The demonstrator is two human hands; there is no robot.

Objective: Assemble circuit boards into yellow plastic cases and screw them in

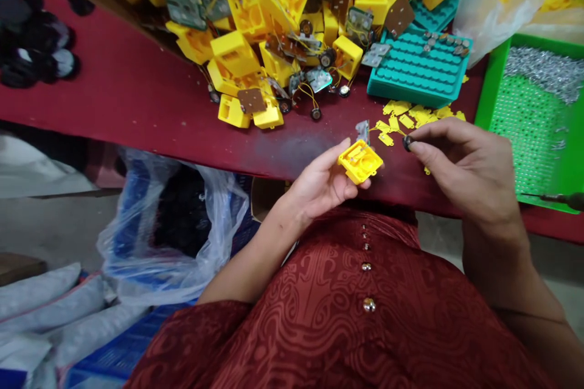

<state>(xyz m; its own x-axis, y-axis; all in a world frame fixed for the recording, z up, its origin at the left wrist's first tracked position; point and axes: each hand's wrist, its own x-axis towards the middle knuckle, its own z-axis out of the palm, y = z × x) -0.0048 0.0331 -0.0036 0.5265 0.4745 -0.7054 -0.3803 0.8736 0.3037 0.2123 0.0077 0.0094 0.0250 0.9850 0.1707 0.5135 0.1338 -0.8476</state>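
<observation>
Yellow housing [360,161]: in the left hand [331,182], above the table's near edge, open side up, inner ribs showing. Left grip: thumb on one side wall, fingers curled under and around, snug hold. Housing looks like thin molded plastic; probably light, stiff, a bit slick. Best hold: outer walls, keeping fingertips out of the cavity.

Small circuit board [362,131] stands just beyond the housing's far edge; can't tell if touching it or what supports it. Yellow wires [401,132] run from near the board toward a black disc [407,143]. Right hand [472,170] pinches that disc between thumb and index finger, well apart from the housing. Disc seems light and rigid; rim is the safe hold. Wires look limp, thin, likely the fragile bit: a hard tug could break a joint. Board better taken by its edges.

Around: flat yellow plates [407,121] scattered on the red cloth [128,91] beyond the right hand. Teal tray [410,95] behind them, small round metal parts on top. Right side: green tray [495,82] with loose screws [545,73], dark-handled tool [575,200] over its near edge. Far side: heap of yellow housings [235,51], boards and wired discs mixed in. Far left: black parts [31,42], too blurred to identify.
</observation>
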